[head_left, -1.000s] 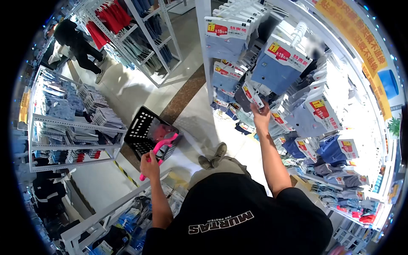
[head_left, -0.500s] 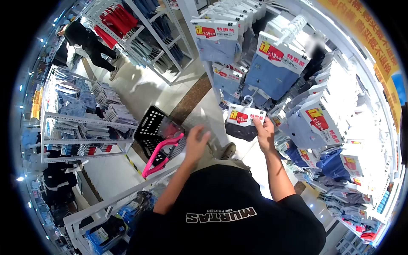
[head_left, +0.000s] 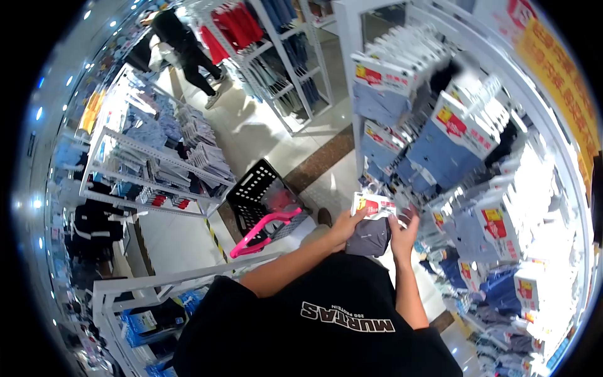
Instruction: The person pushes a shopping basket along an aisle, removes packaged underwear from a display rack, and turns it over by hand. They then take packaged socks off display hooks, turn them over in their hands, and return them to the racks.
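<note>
A dark grey folded garment [head_left: 368, 237] hangs from a white header card with a yellow and red price label, close in front of my chest. My left hand [head_left: 345, 227] pinches the card at its left side. At the card's right edge is my right hand [head_left: 404, 234], its thumb near the card and its other fingers blurred and apart, so its grip is unclear. A black basket [head_left: 248, 198] with a pink handle [head_left: 267, 231] stands on the floor to the left, with something reddish inside.
Racks of blue and grey packaged garments [head_left: 449, 147] fill the right side. A low white shelf [head_left: 157, 163] stands at the left, a rack with red clothes [head_left: 235, 28] at the back. A person in black [head_left: 182, 47] stands far left. A white rail [head_left: 182, 273] is near my left elbow.
My left hand has left the pink handle and come across to the garment's card. The grey garment has come off the rack and closer to my chest. The view has shifted.
</note>
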Available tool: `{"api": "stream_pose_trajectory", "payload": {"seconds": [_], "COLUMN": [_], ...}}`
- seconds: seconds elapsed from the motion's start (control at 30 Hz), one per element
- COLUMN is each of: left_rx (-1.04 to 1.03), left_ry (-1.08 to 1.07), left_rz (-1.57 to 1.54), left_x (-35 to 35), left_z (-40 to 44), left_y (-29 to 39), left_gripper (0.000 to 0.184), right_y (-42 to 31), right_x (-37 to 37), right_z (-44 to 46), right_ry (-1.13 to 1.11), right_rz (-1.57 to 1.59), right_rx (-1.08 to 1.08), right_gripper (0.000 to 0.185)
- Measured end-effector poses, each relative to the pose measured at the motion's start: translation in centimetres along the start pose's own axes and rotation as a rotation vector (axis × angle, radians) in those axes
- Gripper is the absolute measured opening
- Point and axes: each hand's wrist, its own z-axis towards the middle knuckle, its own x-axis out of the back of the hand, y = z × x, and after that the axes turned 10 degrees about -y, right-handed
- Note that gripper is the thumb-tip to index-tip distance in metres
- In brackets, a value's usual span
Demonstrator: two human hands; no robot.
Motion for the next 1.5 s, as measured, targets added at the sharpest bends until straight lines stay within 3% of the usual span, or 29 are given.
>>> {"api": "stream_pose_trajectory", "payload": {"seconds": [0.03,0.07,0.13,0.17,0.27,0.4,0.47,0.53,0.63,0.77,0.9,1.07,1.2,1.33,1.5], "left_rx": [-0.040,-0.085,-0.155,-0.137,-0.168,-0.082,-0.052,-0.058,-0.043,-0.035,0.056,0.121,0.208,0.066,0.049], "left_ry": [0.088,0.120,0.186,0.229,0.256,0.258,0.286,0.247,0.268,0.226,0.172,0.021,-0.066,-0.214,-0.237], "left_rz": [-0.062,-0.056,-0.047,-0.037,-0.084,-0.271,-0.230,-0.204,-0.124,-0.027,-0.132,-0.173,-0.007,0.141,0.002], "left_x": [0.4,1.4,2.6,2.3,2.6,3.1,2.8,3.2,3.3,3.3,2.2,2.7,0.8,0.5,2.3], "left_z": [0.4,1.1,1.7,1.5,2.0,0.6,-0.6,-1.1,-1.3,-0.5,-1.0,0.4,-0.1,-0.4,0.6], "left_y": [0.2,0.1,0.4,0.9,0.6,0.8,1.0,0.1,-1.0,-2.1,-1.8,-1.5,0.4,-0.7,-1.7], "left_gripper": [0.037,0.038,0.040,0.043,0.042,0.040,0.043,0.046,0.045,0.045,0.048,0.050,0.049,0.045,0.038], "right_y": [-0.5,-0.9,-1.6,-2.0,-4.4,-3.3,-2.4,-2.7,-2.4,0.1,0.4,1.4,1.0,1.0,0.3], "right_x": [-0.1,-0.5,-1.0,-1.9,-4.7,-5.3,-5.0,-4.5,-3.8,-3.0,-3.1,-2.0,-0.6,-0.1,-0.2], "right_z": [-0.1,-0.4,-0.6,-0.8,-1.7,-0.5,0.5,1.2,1.3,1.3,1.2,1.9,1.7,2.0,2.0], "right_ry": [0.003,-0.014,-0.296,-0.360,-0.495,-0.575,-0.602,-0.670,-0.736,-0.734,-0.612,-0.583,-0.602,-0.636,-0.583], "right_rz": [-0.148,-0.168,-0.305,-0.362,-0.532,-0.552,-0.386,-0.331,-0.337,0.053,0.272,0.438,0.512,0.501,0.550], "right_rx": [0.111,0.188,0.218,0.339,0.509,0.440,0.342,0.251,0.132,-0.261,-0.363,-0.395,-0.387,-0.312,-0.360], "right_gripper": [0.064,0.058,0.051,0.050,0.065,0.044,0.021,0.017,0.015,0.015,0.014,0.015,0.013,0.012,0.013]}}
